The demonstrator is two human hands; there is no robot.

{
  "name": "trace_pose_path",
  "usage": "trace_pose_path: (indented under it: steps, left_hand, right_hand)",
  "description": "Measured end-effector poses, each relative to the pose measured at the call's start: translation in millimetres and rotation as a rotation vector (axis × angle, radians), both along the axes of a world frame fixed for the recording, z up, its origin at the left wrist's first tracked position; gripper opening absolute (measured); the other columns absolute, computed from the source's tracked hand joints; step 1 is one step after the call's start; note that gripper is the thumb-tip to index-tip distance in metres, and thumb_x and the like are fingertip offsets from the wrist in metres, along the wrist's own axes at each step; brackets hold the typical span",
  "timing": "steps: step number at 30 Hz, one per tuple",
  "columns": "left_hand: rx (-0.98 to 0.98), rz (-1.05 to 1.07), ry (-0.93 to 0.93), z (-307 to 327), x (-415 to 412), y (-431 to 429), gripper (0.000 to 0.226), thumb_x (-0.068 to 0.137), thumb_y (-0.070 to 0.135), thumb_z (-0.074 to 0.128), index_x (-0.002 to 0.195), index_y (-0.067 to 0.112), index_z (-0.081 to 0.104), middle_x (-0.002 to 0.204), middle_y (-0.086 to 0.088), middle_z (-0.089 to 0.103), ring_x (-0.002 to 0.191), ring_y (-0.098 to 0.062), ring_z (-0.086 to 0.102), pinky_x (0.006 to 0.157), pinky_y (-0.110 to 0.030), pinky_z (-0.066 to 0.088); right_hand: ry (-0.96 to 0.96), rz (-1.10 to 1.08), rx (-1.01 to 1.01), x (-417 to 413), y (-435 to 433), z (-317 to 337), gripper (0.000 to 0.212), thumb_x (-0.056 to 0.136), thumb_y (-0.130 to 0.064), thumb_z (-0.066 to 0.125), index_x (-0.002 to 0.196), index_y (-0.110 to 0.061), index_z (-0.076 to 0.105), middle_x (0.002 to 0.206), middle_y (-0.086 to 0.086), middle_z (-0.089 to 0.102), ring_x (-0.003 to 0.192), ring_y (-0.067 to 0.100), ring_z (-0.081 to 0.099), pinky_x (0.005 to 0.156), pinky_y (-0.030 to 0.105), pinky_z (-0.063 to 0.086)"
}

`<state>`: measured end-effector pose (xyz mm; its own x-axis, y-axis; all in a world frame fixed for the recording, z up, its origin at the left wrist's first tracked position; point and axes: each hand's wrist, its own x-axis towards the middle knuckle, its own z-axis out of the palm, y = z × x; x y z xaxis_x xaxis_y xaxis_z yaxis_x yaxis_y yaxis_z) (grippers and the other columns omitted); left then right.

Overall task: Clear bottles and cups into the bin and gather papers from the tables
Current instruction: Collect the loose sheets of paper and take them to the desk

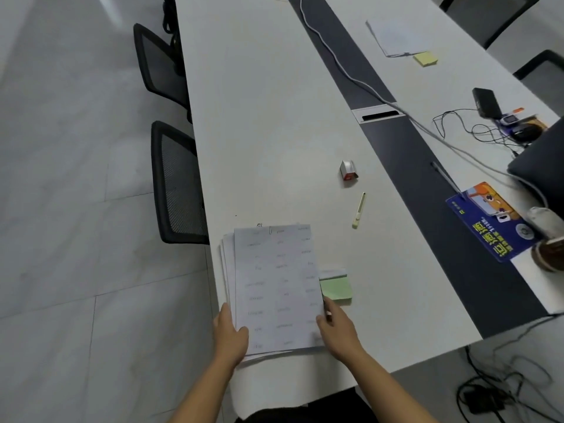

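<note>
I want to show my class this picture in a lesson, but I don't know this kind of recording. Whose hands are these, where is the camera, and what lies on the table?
No machine here: a person wears a camera on the head, looking down at their own bare hands. The left hand and right hand grip a stack of printed white paper sheets by its side edges on the long white table. Beside it lie a green sticky-note pad, a pale yellow-green pen and a small white and red box. More white papers lie farther off.
</note>
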<state>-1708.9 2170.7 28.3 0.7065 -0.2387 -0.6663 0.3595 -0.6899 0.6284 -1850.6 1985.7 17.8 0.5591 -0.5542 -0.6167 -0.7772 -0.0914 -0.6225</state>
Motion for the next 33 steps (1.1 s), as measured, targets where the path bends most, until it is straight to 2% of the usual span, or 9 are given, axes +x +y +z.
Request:
trace_pose_path:
  steps: [2,7,10,14,18,20,25,30,33]
  left_hand:
    - [-0.032,-0.030,0.022,-3,-4,3,0.068,0.091,-0.002,0.048,0.152,0.021,0.026,0.146,0.004,0.038,0.131,-0.022,0.043,0.116,-0.039,0.032]
    - [-0.070,-0.047,0.001,-2,-16,-2,0.071,0.093,-0.001,0.050,0.155,0.019,0.022,0.150,0.003,0.037,0.136,-0.016,0.036,0.119,-0.044,0.028]
    - [-0.077,-0.019,0.002,-5,-20,0,0.071,0.091,-0.003,0.050,0.153,0.020,0.025,0.147,-0.001,0.041,0.132,-0.021,0.042,0.117,-0.043,0.032]
    - [-0.076,0.024,0.048,2,-27,-2,0.073,0.092,-0.003,0.049,0.154,0.021,0.020,0.146,0.002,0.042,0.130,-0.020,0.044,0.116,-0.038,0.033]
    - [-0.076,0.049,0.058,-8,-27,-3,0.079,0.089,0.003,0.054,0.156,0.026,0.017,0.149,0.005,0.041,0.132,-0.023,0.045,0.113,-0.042,0.038]
    - [-0.089,0.064,0.060,-9,-27,-4,0.079,0.087,0.005,0.055,0.154,0.028,0.020,0.146,0.001,0.046,0.128,-0.023,0.048,0.110,-0.044,0.042]
    - [-0.078,0.097,0.034,-1,-25,-5,0.064,0.089,-0.006,0.051,0.146,0.020,0.034,0.131,-0.002,0.054,0.115,-0.021,0.053,0.098,-0.033,0.044]
    - [-0.074,0.012,0.002,16,-20,3,0.048,0.099,0.002,0.045,0.142,0.021,0.038,0.133,0.005,0.048,0.130,-0.019,0.046,0.098,-0.024,0.036]
    - [-0.078,0.013,-0.088,35,-19,11,0.052,0.104,0.018,0.045,0.153,0.010,0.029,0.152,0.002,0.033,0.142,-0.021,0.033,0.113,-0.030,0.028]
  right_hand:
    - [-0.008,0.073,-0.009,-4,2,-1,0.055,0.096,-0.022,0.045,0.147,-0.040,0.034,0.146,-0.008,0.051,0.126,0.018,0.054,0.104,0.040,0.046]
    - [0.091,0.346,-0.057,-1,8,-2,0.068,0.101,-0.016,0.035,0.160,-0.026,0.002,0.165,-0.004,0.018,0.143,0.027,0.024,0.110,0.038,0.035]
    - [0.084,0.316,-0.024,-2,5,-8,0.068,0.099,-0.017,0.036,0.160,-0.024,0.006,0.162,-0.002,0.024,0.142,0.026,0.024,0.111,0.037,0.034]
    - [0.019,0.138,-0.033,-1,6,-9,0.063,0.095,-0.019,0.042,0.155,-0.024,0.027,0.153,-0.001,0.042,0.137,0.025,0.041,0.111,0.040,0.039]
    - [0.043,0.182,-0.009,0,12,-10,0.066,0.100,-0.018,0.043,0.160,-0.018,0.016,0.164,-0.001,0.023,0.149,0.024,0.023,0.121,0.038,0.025]
    - [0.034,0.184,-0.006,-2,11,-12,0.069,0.099,-0.017,0.042,0.160,-0.019,0.012,0.166,-0.002,0.021,0.149,0.023,0.022,0.121,0.037,0.025]
    - [0.071,0.362,-0.009,-11,3,-13,0.071,0.099,-0.025,0.041,0.160,-0.020,0.005,0.164,-0.001,0.022,0.148,0.025,0.018,0.115,0.040,0.031]
    - [0.048,0.421,-0.030,-10,-8,-5,0.062,0.104,-0.036,0.041,0.159,-0.020,0.016,0.163,-0.002,0.027,0.147,0.026,0.025,0.117,0.037,0.029]
    - [0.021,0.334,-0.067,-6,-7,15,0.061,0.105,-0.046,0.035,0.158,-0.018,0.024,0.162,-0.002,0.030,0.148,0.021,0.029,0.119,0.034,0.026]
